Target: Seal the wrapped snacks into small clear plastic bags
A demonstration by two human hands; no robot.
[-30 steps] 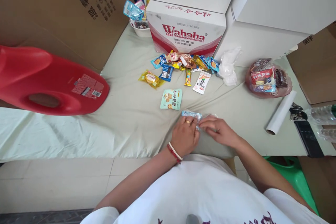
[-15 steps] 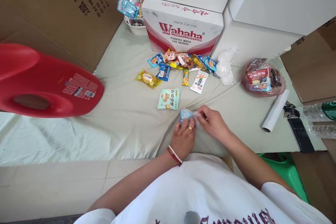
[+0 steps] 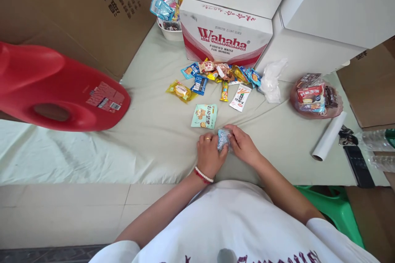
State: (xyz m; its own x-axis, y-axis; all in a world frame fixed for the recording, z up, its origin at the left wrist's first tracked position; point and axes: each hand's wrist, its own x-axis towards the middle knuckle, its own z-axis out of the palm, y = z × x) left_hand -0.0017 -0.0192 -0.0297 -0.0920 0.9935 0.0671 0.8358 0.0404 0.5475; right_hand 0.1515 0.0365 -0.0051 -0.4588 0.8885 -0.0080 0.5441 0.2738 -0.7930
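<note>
Change of grip, basically: small blue packet in clear film (image 3: 222, 139) now scrunched up tighter, on or barely off the table (image 3: 160, 131), near side of the mint-green pouch (image 3: 204, 116). Left hand (image 3: 210, 151) off the top, curled narrow against the left edge; right hand (image 3: 242, 144) pinching the other side, no more film tugged out rightwards. Looks like a shift from pulling to gathering in, tbh. Can't tell how the edges sit, fingers in the way
</note>
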